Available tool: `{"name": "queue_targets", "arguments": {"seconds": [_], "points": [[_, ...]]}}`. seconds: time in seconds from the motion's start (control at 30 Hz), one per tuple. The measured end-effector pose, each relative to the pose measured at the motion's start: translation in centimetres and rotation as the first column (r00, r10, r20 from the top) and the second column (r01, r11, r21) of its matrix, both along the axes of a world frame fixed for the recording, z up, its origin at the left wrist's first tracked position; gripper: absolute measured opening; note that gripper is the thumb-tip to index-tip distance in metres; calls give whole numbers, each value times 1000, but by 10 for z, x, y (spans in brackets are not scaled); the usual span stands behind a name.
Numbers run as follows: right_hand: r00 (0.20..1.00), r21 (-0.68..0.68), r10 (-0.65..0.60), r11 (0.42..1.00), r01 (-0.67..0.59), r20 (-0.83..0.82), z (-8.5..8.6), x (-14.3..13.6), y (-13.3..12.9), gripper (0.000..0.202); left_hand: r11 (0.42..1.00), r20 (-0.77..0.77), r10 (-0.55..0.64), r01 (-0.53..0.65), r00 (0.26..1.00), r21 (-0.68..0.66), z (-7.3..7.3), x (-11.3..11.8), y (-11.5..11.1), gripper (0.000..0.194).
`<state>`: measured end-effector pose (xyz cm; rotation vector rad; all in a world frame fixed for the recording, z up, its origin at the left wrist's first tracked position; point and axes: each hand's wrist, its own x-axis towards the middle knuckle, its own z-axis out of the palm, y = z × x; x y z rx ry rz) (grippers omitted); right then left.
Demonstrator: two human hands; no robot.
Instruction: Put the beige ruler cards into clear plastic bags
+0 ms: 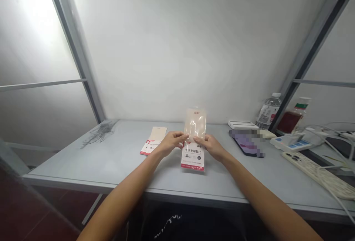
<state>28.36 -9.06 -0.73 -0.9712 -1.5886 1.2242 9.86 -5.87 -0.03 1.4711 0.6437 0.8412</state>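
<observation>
A clear plastic packet [193,156] with a beige upper part and a white and red label stands roughly upright over the desk, near the middle. My left hand [173,141] pinches its left edge at mid-height, and my right hand [208,144] grips the right edge, thumb on the front. Both thumbs lie across the beige part. To the left, similar beige, white and red packets [154,140] lie overlapping on the desk, touched by neither hand.
The grey desk [124,167] backs onto a white wall. On the right are a phone with a purple screen [246,144], a white device [242,125], a water bottle [269,111], a red-brown bottle [291,119], a power strip [294,143], cables and a patterned phone-like item [313,170].
</observation>
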Motion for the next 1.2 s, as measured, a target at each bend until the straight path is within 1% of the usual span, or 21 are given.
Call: {"name": "queue_targets", "arguments": {"seconds": [0.2,0.3,0.43,0.6,0.77,0.87,0.93,0.97,1.0,1.03,1.07,1.13,1.17,1.2], "points": [[998,-5,9,1000,-8,62,-1,-1,-1,37,998,-77,22,-17,997,69,-4,1,2,34],[996,18,14,1000,-16,92,-3,-1,0,37,996,-92,48,-40,995,86,-10,3,4,34],[989,37,15,999,-21,148,-6,-3,2,35,990,-112,116,-106,987,92,-18,7,7,34],[977,11,-50,999,49,205,-6,-3,3,33,970,-109,220,-205,969,131,-21,7,11,36],[972,-42,-6,999,17,237,-1,3,3,30,927,-112,359,-340,927,156,-17,3,14,40],[968,-21,-24,999,30,249,-3,4,5,33,915,-211,396,-366,894,169,-16,1,14,45],[954,6,-53,999,53,296,-7,4,7,36,878,-271,471,-416,840,238,-15,-1,14,47],[930,31,-100,995,95,354,-10,4,9,39,845,-276,525,-452,805,287,-15,-3,15,47],[890,66,-171,985,158,423,-12,4,11,41,803,-269,580,-486,768,345,-14,-6,17,47],[835,109,-255,967,231,488,-15,6,14,43,762,-262,628,-510,733,399,-13,-9,19,46],[758,163,-354,934,318,548,-17,8,16,45,726,-266,665,-522,698,448,-12,-13,22,45],[630,242,-491,864,442,601,-19,16,23,46,695,-342,704,-502,623,515,-10,-22,28,42],[562,280,-541,828,485,626,-20,21,26,44,694,-403,712,-490,575,528,-9,-28,31,42],[501,302,-565,804,512,656,-20,27,29,42,702,-470,711,-483,523,524,-9,-33,34,43]]}}
